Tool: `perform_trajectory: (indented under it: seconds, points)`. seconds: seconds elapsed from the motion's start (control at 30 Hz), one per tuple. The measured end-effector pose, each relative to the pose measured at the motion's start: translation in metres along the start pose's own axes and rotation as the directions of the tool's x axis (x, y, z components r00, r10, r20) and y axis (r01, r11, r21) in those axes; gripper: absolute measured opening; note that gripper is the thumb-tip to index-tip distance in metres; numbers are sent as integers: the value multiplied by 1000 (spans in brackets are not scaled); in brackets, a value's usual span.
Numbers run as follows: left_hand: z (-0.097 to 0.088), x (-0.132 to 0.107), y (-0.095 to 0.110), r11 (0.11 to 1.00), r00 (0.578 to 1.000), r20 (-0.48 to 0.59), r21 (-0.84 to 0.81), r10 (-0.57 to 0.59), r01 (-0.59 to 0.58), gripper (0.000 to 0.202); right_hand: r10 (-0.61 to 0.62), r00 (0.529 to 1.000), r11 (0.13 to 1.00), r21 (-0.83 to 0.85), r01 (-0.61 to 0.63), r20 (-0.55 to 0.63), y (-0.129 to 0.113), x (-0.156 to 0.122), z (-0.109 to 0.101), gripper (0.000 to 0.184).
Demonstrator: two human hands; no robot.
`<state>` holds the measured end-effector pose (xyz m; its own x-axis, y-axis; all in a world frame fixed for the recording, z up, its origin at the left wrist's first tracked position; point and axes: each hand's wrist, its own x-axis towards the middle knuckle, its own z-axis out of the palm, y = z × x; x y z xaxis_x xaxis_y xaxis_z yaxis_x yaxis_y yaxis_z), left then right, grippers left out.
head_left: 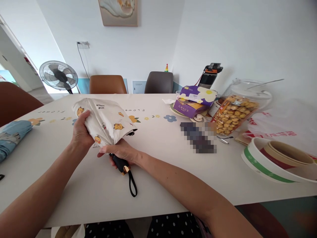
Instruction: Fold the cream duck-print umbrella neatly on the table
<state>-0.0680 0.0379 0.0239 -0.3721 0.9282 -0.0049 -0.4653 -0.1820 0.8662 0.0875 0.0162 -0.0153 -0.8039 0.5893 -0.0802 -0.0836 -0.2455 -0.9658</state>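
A folded white umbrella (107, 120) printed with small yellow cartoon figures lies over the white table (158, 165). My left hand (81, 130) is wrapped around the left side of its bunched canopy. My right hand (122, 151) grips the black handle (121, 164) at the near end. A black wrist strap (133, 185) hangs from the handle onto the table.
A blue folded umbrella (12, 135) lies at the left edge. To the right are a purple box (194, 99) on a plate, a jar of snacks (235, 110), a plastic bag (284, 124) and stacked paper bowls (279, 158). Chairs (107, 84) and a fan (58, 75) stand beyond.
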Motion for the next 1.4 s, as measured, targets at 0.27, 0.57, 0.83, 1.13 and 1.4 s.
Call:
perform_trajectory:
  seconds: [0.27, 0.57, 0.83, 1.13, 1.4]
  points:
    - [-13, 21, 7, 995, 973, -211, 48, 93, -85, 33, 0, 997, 999, -45, -3, -79, 4, 5, 4, 24]
    - [16, -15, -7, 143, 781, 470, 813, 412, -565, 44, 80, 986, 967, -230, -113, -150, 10, 12, 2, 21]
    - [37, -29, -27, -357, 832, 552, 768, -49, -531, 48, 1, 990, 923, -381, -54, -139, 0, 9, 10, 21]
    - [52, -37, -24, -512, 818, 570, 727, 79, -458, 29, -26, 996, 921, -389, -11, -88, 9, 17, 5, 7]
    - [48, -34, -26, -355, 865, 487, 835, 120, -420, 37, -1, 991, 946, -322, -43, -136, 15, 19, 5, 5]
